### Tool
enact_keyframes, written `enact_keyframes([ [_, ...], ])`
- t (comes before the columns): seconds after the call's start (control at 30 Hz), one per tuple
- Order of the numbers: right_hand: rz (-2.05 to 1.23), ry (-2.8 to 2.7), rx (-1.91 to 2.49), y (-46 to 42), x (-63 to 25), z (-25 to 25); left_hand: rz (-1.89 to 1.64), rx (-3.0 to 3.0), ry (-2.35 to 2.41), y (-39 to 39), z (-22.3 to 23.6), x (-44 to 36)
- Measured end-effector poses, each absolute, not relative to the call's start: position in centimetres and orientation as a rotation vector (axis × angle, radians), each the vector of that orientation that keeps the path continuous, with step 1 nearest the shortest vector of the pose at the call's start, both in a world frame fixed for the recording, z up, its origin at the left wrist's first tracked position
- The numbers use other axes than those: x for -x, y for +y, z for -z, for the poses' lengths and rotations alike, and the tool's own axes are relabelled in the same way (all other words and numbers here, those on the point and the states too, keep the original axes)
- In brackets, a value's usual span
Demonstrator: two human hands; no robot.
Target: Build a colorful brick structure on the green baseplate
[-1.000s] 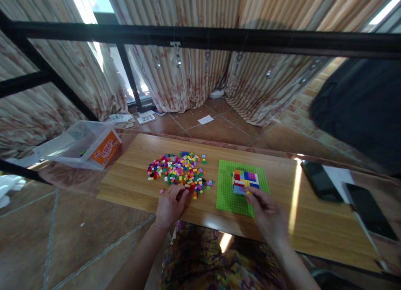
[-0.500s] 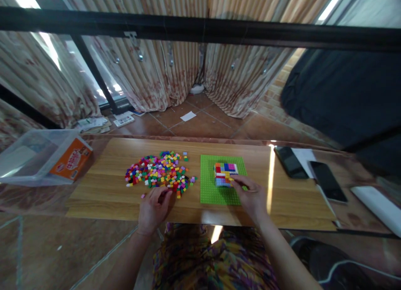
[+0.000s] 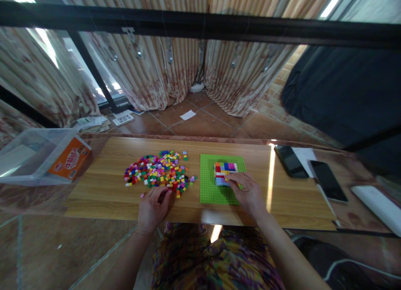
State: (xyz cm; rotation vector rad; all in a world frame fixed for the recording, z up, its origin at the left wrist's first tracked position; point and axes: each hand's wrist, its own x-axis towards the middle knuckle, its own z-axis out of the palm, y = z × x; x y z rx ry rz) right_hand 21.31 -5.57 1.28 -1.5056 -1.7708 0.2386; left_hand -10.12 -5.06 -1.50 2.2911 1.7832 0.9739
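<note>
The brick assembly [image 3: 222, 168], a multicoloured block with red, white, blue and yellow sections, is located on the green studded baseplate [image 3: 206, 192], inside its borders. The baseplate lies flat on the wood-grain board [image 3: 94, 187]. The right hand [image 3: 247, 193] extends over the right side of the baseplate, with thumb and index finger brought together at the near right part of the assembly; whether a brick is pinched between them cannot be determined. The left hand [image 3: 153, 208] is positioned at the near edge of the loose brick pile [image 3: 155, 169], fingers curled inward; its contents, if any, cannot be determined. A single pink brick [image 3: 142, 195] lies just beside the left hand, apart from the pile. The pile is spread to the left of the baseplate, with bare board between the two
</note>
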Motion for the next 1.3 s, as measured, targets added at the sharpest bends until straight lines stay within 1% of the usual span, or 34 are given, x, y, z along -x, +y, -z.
enact_keyframes([
  [0.4, -0.192, -1.668, 1.575, -6.1, -21.2, -0.9, -0.978, -2.27, 1.773, -5.0, 1.7, 10.2],
  [0.53, -0.122, -1.571, 1.623, -6.3, -21.0, -0.9, -0.977, -2.262, 1.762, -5.0, 1.8, 10.3],
  [0.67, -0.129, -1.502, 1.663, -6.0, -20.5, -0.4, -0.959, -2.264, 1.774, -5.0, 1.8, 10.3],
  [0.8, -0.198, -1.377, 1.702, -5.3, -20.4, 0.4, -0.962, -2.267, 1.769, -5.0, 1.7, 10.3],
  [1.03, -0.539, -1.087, 1.713, -4.4, -20.5, 0.6, -0.935, -2.258, 1.785, -5.1, 1.7, 10.3],
  [1.3, -0.619, -0.952, 1.608, -4.3, -19.9, 0.6, -0.956, -2.248, 1.755, -5.0, 1.7, 10.2],
])
